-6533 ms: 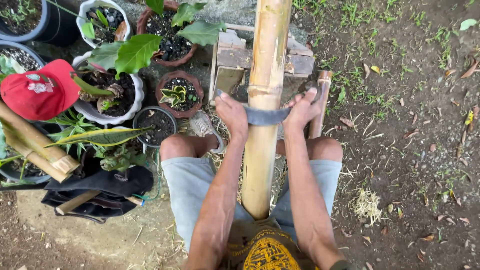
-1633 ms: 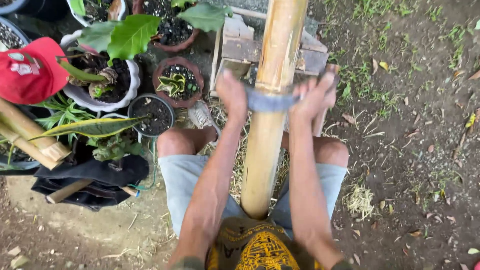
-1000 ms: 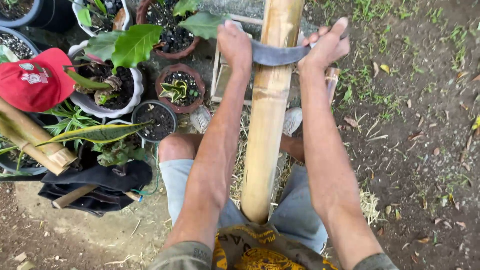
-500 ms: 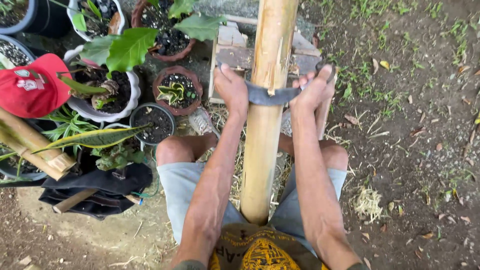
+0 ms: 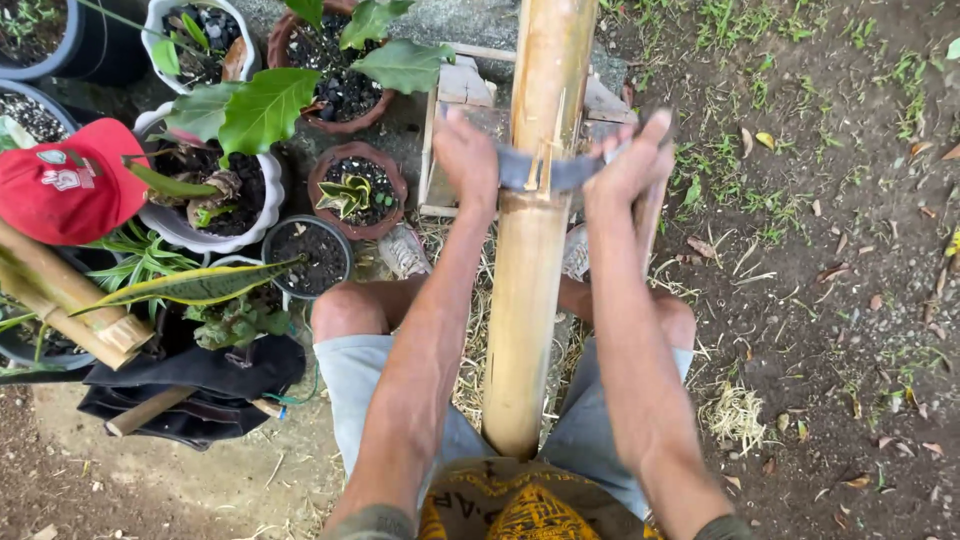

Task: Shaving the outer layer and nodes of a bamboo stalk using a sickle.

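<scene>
A thick yellow bamboo pole (image 5: 530, 260) runs from my lap away between my knees. Across it lies a curved grey blade (image 5: 550, 172). My left hand (image 5: 468, 158) grips the blade's left end and my right hand (image 5: 628, 165) grips its right end, with the fingers partly spread. The blade sits just above a node of the pole, and a thin sliver of bamboo stands up at its edge. My forearms stretch along both sides of the pole.
Several potted plants (image 5: 330, 80) stand at the left, with a red cap (image 5: 70, 185) on one. Cut bamboo pieces (image 5: 70, 305) and a dark bag (image 5: 200, 385) lie below them. A wooden frame (image 5: 450, 120) sits under the pole's far part. Bare soil and grass lie to the right.
The blade has gone out along the pole and come back toward me in strokes. Half a second ago it sat about where it is now.
</scene>
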